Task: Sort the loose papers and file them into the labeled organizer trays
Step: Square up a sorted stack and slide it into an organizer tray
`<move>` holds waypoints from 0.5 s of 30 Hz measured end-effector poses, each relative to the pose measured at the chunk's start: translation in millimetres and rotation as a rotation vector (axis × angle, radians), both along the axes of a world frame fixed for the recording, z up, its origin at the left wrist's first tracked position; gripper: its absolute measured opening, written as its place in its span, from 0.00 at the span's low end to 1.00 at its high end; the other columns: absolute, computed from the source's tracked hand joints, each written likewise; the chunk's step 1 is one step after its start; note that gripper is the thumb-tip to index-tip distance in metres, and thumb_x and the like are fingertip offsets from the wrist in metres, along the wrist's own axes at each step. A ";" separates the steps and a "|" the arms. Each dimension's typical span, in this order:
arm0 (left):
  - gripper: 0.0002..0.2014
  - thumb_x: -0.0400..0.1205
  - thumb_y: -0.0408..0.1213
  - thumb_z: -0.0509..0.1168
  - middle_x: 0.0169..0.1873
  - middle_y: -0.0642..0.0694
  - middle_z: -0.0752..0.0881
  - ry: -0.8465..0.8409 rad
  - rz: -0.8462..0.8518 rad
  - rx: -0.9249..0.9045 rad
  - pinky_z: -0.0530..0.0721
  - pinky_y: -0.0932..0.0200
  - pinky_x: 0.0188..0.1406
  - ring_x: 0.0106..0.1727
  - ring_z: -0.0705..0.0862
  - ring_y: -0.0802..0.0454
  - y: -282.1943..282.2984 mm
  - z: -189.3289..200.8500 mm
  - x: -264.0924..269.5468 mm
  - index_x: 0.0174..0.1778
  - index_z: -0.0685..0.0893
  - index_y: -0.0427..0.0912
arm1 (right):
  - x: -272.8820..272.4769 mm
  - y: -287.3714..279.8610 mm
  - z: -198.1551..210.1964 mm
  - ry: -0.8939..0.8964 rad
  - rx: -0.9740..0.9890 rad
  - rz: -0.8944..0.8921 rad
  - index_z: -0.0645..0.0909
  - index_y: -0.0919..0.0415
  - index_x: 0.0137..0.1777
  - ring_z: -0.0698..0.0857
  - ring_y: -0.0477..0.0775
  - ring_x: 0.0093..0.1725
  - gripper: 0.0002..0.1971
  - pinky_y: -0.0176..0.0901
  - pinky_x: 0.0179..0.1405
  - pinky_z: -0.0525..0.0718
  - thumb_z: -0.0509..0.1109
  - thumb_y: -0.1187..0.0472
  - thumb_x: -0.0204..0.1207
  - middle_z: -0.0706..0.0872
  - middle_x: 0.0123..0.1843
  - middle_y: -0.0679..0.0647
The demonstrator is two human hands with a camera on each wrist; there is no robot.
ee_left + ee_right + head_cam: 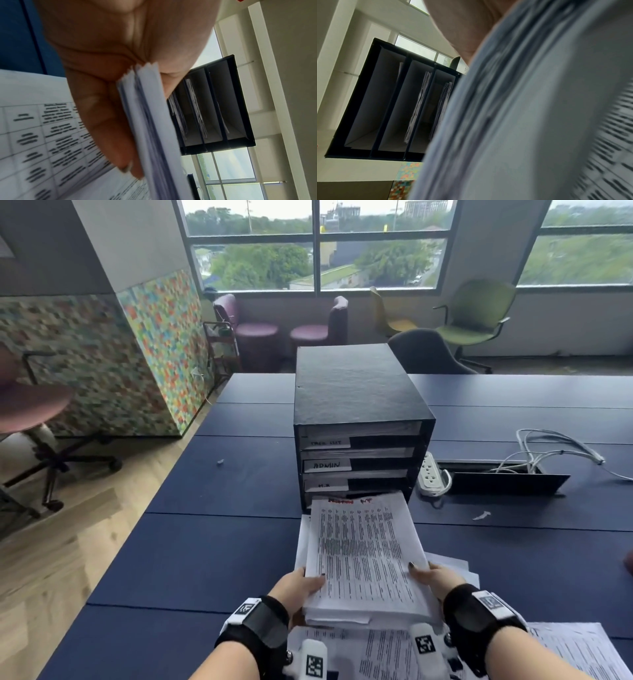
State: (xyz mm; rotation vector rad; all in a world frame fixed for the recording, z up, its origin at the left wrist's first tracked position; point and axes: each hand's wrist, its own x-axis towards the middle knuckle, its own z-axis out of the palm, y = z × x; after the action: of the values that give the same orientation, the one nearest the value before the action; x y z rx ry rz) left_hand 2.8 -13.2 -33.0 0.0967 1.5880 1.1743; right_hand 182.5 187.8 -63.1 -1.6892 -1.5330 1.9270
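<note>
A thick stack of printed papers (pixel 363 553) is held just above the blue table, its far end at the mouth of the lowest tray of the black organizer (pixel 352 392). My left hand (pixel 301 585) grips the stack's near left edge, thumb on top. My right hand (pixel 433 577) grips the near right edge the same way. The left wrist view shows fingers (pixel 106 121) under the paper stack (pixel 150 121) and the organizer (pixel 223 108) behind. In the right wrist view the stack (pixel 522 121) fills the frame beside the organizer (pixel 390 101). Tray labels (pixel 327 465) read ADMIN and others.
More loose printed sheets (pixel 565 652) lie on the table (pixel 212 542) under and near my wrists. A white power strip (pixel 432 474) and cables (pixel 555 450) sit right of the organizer by an open cable hatch. Chairs stand beyond the table.
</note>
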 end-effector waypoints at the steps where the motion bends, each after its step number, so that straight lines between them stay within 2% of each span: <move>1: 0.13 0.82 0.34 0.64 0.60 0.35 0.84 -0.027 -0.003 -0.006 0.89 0.40 0.40 0.45 0.88 0.37 1.8 0.4 -2.3 0.62 0.77 0.36 | -4.3 2.8 2.8 0.012 -0.005 -0.001 0.82 0.63 0.47 0.86 0.60 0.23 0.02 0.46 0.28 0.85 0.69 0.66 0.76 0.89 0.28 0.60; 3: 0.12 0.83 0.33 0.62 0.62 0.33 0.80 -0.057 -0.032 -0.023 0.88 0.46 0.27 0.38 0.88 0.36 6.7 1.9 -7.7 0.62 0.75 0.36 | -13.1 11.1 5.9 0.012 0.040 0.021 0.82 0.64 0.51 0.87 0.61 0.29 0.05 0.49 0.35 0.86 0.69 0.64 0.77 0.89 0.33 0.61; 5: 0.13 0.85 0.31 0.58 0.60 0.29 0.81 -0.074 -0.052 -0.048 0.87 0.49 0.22 0.36 0.89 0.33 13.5 1.5 -14.6 0.66 0.71 0.36 | -23.2 19.6 10.7 -0.033 0.150 0.094 0.82 0.65 0.54 0.88 0.63 0.39 0.10 0.55 0.44 0.88 0.70 0.61 0.77 0.90 0.42 0.62; 6: 0.15 0.86 0.30 0.56 0.57 0.28 0.82 -0.067 -0.048 -0.079 0.87 0.50 0.20 0.34 0.89 0.34 17.7 -2.6 -18.0 0.69 0.69 0.36 | -28.2 22.5 14.7 -0.058 0.192 0.138 0.83 0.65 0.55 0.88 0.63 0.43 0.12 0.55 0.49 0.87 0.70 0.58 0.77 0.89 0.45 0.62; 7: 0.17 0.87 0.29 0.53 0.55 0.28 0.83 -0.048 -0.029 -0.116 0.86 0.53 0.19 0.30 0.89 0.37 22.3 -6.7 -21.4 0.72 0.67 0.38 | -32.3 23.7 20.2 -0.097 0.212 0.191 0.82 0.65 0.55 0.88 0.62 0.43 0.14 0.53 0.48 0.87 0.69 0.55 0.77 0.89 0.44 0.61; 9: 0.21 0.87 0.29 0.51 0.52 0.29 0.84 -0.009 0.038 -0.162 0.82 0.58 0.14 0.22 0.85 0.44 31.6 -19.9 -27.2 0.78 0.62 0.41 | -34.6 25.9 28.5 -0.194 0.197 0.294 0.80 0.69 0.56 0.83 0.55 0.32 0.21 0.42 0.32 0.85 0.65 0.48 0.79 0.83 0.36 0.57; 11: 0.23 0.87 0.28 0.50 0.52 0.30 0.83 0.001 0.088 -0.164 0.79 0.60 0.12 0.18 0.83 0.47 39.9 -30.4 -32.1 0.79 0.62 0.43 | -27.8 25.8 31.6 -0.191 -0.043 0.300 0.74 0.70 0.58 0.79 0.54 0.21 0.20 0.38 0.16 0.78 0.62 0.50 0.81 0.78 0.30 0.59; 13: 0.22 0.86 0.24 0.51 0.56 0.31 0.82 -0.023 0.107 -0.135 0.82 0.59 0.13 0.19 0.83 0.47 47.6 -30.7 -36.3 0.76 0.66 0.42 | -18.9 24.7 29.3 -0.103 -0.234 0.238 0.72 0.73 0.61 0.77 0.55 0.15 0.18 0.37 0.14 0.74 0.63 0.56 0.81 0.77 0.25 0.61; 15: 0.18 0.85 0.20 0.51 0.53 0.33 0.83 -0.054 0.144 -0.095 0.84 0.57 0.15 0.21 0.85 0.46 57.3 -25.1 -39.1 0.68 0.72 0.40 | -17.8 26.2 22.4 -0.017 -0.264 0.138 0.73 0.73 0.56 0.78 0.55 0.15 0.11 0.37 0.15 0.76 0.65 0.63 0.80 0.79 0.25 0.62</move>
State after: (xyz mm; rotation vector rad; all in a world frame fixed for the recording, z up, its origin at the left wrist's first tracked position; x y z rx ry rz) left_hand -36.3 44.1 -58.0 -0.1119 1.6207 1.1996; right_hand 164.7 214.0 -40.6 -1.7425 -1.4924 2.2791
